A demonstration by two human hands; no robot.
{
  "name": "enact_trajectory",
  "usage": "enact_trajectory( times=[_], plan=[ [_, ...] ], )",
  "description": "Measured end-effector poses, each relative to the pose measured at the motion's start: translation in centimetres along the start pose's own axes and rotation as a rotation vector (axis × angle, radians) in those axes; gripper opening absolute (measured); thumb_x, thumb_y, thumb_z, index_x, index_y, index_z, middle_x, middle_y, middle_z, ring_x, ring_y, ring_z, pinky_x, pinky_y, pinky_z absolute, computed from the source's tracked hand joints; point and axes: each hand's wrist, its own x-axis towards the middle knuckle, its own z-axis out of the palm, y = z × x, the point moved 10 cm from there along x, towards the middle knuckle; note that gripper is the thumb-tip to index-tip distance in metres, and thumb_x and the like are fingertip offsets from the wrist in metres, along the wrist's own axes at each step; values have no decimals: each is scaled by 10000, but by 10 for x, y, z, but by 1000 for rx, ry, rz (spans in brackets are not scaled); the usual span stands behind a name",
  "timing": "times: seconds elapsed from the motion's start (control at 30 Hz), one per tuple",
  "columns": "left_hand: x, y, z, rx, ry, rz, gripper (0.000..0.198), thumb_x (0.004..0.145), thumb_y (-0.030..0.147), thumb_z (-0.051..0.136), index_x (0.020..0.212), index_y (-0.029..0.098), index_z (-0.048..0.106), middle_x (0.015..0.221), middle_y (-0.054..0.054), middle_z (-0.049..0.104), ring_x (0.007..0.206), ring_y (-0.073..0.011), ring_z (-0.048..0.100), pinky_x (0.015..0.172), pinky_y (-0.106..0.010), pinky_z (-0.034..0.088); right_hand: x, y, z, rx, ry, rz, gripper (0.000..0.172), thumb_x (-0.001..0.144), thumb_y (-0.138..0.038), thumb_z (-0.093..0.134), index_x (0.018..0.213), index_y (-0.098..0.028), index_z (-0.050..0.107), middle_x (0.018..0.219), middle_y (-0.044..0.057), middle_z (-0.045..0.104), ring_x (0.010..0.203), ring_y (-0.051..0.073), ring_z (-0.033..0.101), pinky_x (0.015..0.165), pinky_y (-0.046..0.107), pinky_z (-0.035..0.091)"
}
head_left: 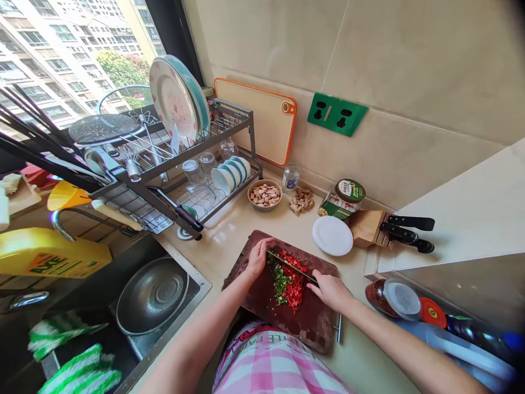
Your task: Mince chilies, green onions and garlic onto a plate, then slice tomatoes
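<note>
A kitchen knife [290,264] lies across a pile of chopped red peppers [295,294] and chopped green peppers [281,283] on a dark brown cutting board [314,323]. My right hand [333,291] is closed round the knife's handle, at the right of the pile. At the other end of the blade, my left hand [257,260] pinches the tip with its fingers. The blade is seen edge-on, thin from above. Small bits are scattered on the board below the pile.
Behind the board stand a bowl of garlic cloves [265,203], ginger [302,201], a glass [291,178] and a white plate [332,235]. A knife block [367,227] is at the right. A dish rack [184,158] and a sink holding a wok [151,295] are at the left.
</note>
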Motion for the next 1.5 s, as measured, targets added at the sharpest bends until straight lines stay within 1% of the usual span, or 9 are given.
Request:
enact_trajectory(
  times=[0.13,0.2,0.43,0.67,0.93,1.0,1.1,1.23,1.5],
  plan=[
    [18,-1,1,-97,26,-20,378,891,407,342,1005,187,628,1076,-69,645,1051,-189,562,985,-345,386,3,-4,-47,8,38,-58,239,870,-396,439,949,-190,532,894,107,684,834,245,652,645,281,429],
    [23,-6,7,-119,26,-48,387,892,400,331,991,178,632,1072,-74,647,1049,-189,566,979,-345,393,7,2,-51,-12,24,-41,226,860,-381,458,943,-189,544,909,110,682,836,241,650,642,275,427],
    [15,2,27,-43,-49,49,401,897,395,319,959,148,629,1087,-100,636,1059,-190,557,994,-360,373,14,28,6,23,2,81,256,899,-372,376,973,-178,525,827,93,694,782,215,661,614,259,415],
    [13,7,15,-19,-58,-56,391,886,403,342,981,168,639,1066,-78,646,1048,-188,559,978,-350,384,3,16,-17,9,18,-14,235,876,-400,408,938,-204,521,841,79,684,780,218,653,602,257,404],
    [-8,6,19,-13,-93,18,402,887,422,338,1011,176,630,1083,-75,638,1060,-194,549,988,-359,376,-5,20,21,14,-10,111,227,897,-379,382,953,-203,514,815,91,690,764,238,664,597,272,412],
    [-3,5,19,10,-100,-12,382,880,418,355,998,189,637,1069,-62,643,1053,-191,552,989,-349,375,-5,16,12,57,-16,57,244,887,-405,399,947,-201,519,844,95,687,801,235,658,628,273,414],
    [15,6,20,-21,-93,-53,364,876,404,357,983,198,638,1067,-51,645,1052,-181,556,992,-335,376,-4,11,-22,125,6,-24,299,872,-453,408,941,-193,538,899,101,677,859,223,640,680,267,414],
    [36,2,31,-82,-115,-106,385,883,373,320,958,175,642,1063,-73,653,1040,-188,572,985,-357,385,4,15,-48,135,15,-5,284,860,-423,441,975,-190,558,952,108,669,899,214,628,715,262,417],
    [28,6,47,66,-176,-7,384,886,369,322,1005,179,633,1085,-67,641,1059,-179,550,1001,-344,356,1,34,15,89,13,197,284,900,-399,361,956,-178,530,841,112,686,800,232,659,617,271,417]
  ],
)
